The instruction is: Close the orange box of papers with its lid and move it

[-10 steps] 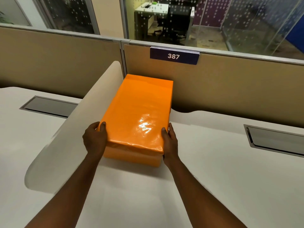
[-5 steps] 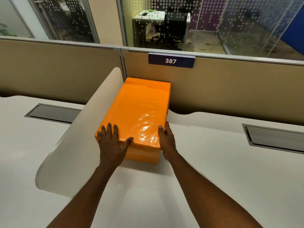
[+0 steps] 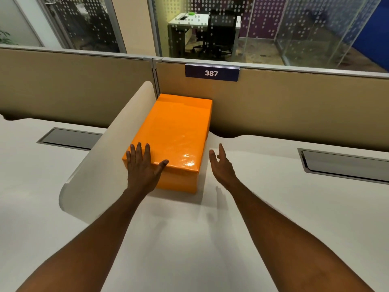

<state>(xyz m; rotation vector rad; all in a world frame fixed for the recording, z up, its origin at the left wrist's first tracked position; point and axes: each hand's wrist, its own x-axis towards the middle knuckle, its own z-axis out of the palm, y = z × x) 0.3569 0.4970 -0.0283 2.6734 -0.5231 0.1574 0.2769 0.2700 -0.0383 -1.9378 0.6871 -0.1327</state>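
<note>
The orange box (image 3: 174,133) sits on the white desk (image 3: 273,197) with its glossy lid on, its far end against the tan partition. Its papers are hidden inside. My left hand (image 3: 143,165) lies flat on the lid's near left corner, fingers straight and spread. My right hand (image 3: 222,165) hovers just right of the box, fingers relaxed, apart from the box and holding nothing.
A curved white divider panel (image 3: 101,157) stands close along the box's left side. The tan partition (image 3: 284,106) with a "387" label (image 3: 211,73) blocks the far side. Grey cable hatches are set into the desk at the left (image 3: 69,138) and at the right (image 3: 345,163).
My left hand moved from the box's side onto the lid. My right hand let go of the right edge and drew away. The box now lies further from me, against the partition.
</note>
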